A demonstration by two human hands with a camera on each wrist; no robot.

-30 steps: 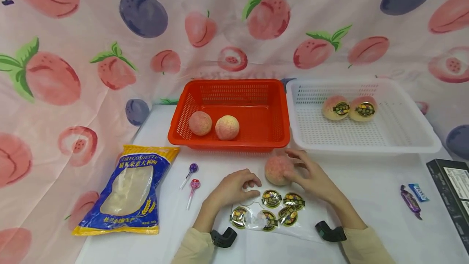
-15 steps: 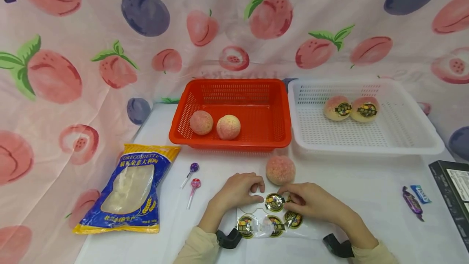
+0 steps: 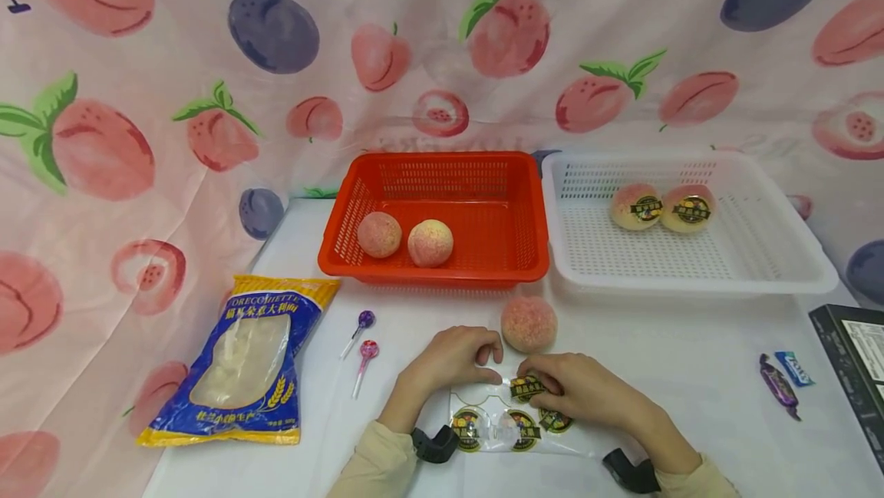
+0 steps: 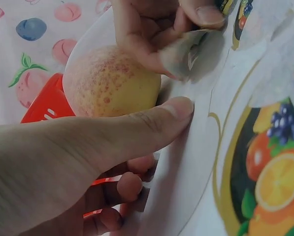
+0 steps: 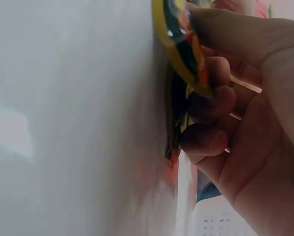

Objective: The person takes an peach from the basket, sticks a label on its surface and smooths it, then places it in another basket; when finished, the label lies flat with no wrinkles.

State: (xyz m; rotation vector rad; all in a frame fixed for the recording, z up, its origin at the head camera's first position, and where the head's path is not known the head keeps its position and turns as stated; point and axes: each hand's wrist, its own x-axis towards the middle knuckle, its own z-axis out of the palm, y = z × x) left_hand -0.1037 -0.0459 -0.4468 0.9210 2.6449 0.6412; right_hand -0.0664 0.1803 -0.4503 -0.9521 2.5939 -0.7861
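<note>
In the head view, my left hand (image 3: 452,360) lies at the upper left edge of a clear sheet of stickers (image 3: 483,402). Its thumb (image 4: 159,123) touches the sheet, while the other fingers curl loosely apart from it. My right hand (image 3: 587,390) pinches a round black-and-gold fruit sticker (image 3: 526,387) between thumb and fingers over the sheet's upper part. That sticker (image 4: 183,54) looks bent up in the left wrist view. Just beyond both hands sits a pink and yellow peach (image 3: 529,324) without a label on the side that shows.
A red basket (image 3: 435,275) with two unlabelled peaches stands behind. Right of it, a white basket (image 3: 691,283) holds two peaches with stickers. Pasta bag (image 3: 238,364) and two lollipops (image 3: 366,318) lie left. Two wrapped candies (image 3: 779,387) and a black box (image 3: 852,360) are right.
My right hand has let go of the peach, come down toward the sheet and taken hold of a sticker, which now tilts up. The left hand has shifted slightly right and down.
</note>
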